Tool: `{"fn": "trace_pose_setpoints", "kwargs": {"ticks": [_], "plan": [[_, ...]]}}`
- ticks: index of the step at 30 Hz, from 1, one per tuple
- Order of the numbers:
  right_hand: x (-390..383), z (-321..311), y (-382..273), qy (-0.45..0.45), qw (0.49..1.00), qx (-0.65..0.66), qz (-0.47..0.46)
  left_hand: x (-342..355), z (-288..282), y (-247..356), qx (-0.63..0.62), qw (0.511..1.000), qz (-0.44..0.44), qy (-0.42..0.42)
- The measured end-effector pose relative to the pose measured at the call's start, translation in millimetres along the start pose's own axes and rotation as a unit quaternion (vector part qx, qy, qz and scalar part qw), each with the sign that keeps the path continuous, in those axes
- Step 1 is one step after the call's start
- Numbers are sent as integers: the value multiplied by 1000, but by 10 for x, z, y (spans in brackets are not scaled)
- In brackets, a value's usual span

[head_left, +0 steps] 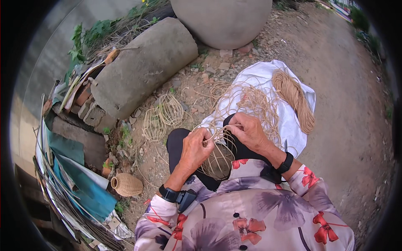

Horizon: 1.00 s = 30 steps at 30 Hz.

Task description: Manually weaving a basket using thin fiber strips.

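Note:
Between my knees sits a rounded openwork frame [217, 162] of thin pale ribs, partly hidden by my hands. My left hand [195, 147] is closed above its left side, the thumb and fingers pinching a thin tan cord [218, 133]. On the other side my right hand [249, 131] grips the same cord between thumb and bent forefinger. From there loose cord trails into a big tangle [256, 101] lying over a white sack [302, 146]. Whether my fingers also touch the frame's upper edge, I cannot tell.
A thick tan cord skein [294, 101] lies on the sack's right. Two bare rib frames [171, 110] and a woven vase [129, 185] rest on the dirt at left. Beyond them lie a concrete cylinder [146, 67], rubble and teal sheeting [86, 184].

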State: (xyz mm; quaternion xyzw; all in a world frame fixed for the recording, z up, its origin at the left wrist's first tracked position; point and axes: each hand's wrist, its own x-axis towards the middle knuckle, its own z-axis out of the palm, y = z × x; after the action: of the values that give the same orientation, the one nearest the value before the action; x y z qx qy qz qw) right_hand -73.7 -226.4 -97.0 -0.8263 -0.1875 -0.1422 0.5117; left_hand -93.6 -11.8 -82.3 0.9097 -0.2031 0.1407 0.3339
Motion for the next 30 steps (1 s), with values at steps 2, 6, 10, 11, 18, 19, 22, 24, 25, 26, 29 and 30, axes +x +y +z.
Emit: {"fn": "trace_pose_setpoints", "kwargs": {"ticks": [2, 6, 10, 11, 18, 19, 22, 24, 25, 26, 29, 30], "plan": [[46, 103, -34, -30, 998, 18, -51, -9, 12, -6, -5, 1000, -14, -10], [115, 194, -90, -50, 997, 19, -55, 4, -5, -29, -3, 1000, -8, -23], [78, 204, -81, -49, 993, 102, 21, 20, 14, -21, 6, 1000, -1, -11], [59, 221, -62, -57, 991, 114, 41, 25, 19, -10, 15, 1000, 3, -5], [94, 165, 170, -201, 978, 46, 6, 53, -95, 81, -2, 992, -84, -95], [220, 2, 225, -228, 973, 43, 0, 74, -124, 77, -1, 992, -83, -96], [736, -674, 364, -170, 978, 53, 109, 133, -187, 36, 14, 991, -41, -128], [927, -1146, 366, -92, 991, 17, 101, 155, -206, -9, 24, 984, -38, -172], [899, -1254, 335, 3, 996, -84, 3, 177, -210, -36, 24, 985, -38, -168], [862, -1298, 292, -2, 996, -84, -41, 197, -208, -65, -3, 981, -41, -191], [496, -1121, 79, 73, 979, -173, -78, 292, -176, -157, -56, 964, -70, -252], [323, -953, -1, 42, 992, -84, -78, 333, -162, -187, -79, 949, -96, -289]]}}
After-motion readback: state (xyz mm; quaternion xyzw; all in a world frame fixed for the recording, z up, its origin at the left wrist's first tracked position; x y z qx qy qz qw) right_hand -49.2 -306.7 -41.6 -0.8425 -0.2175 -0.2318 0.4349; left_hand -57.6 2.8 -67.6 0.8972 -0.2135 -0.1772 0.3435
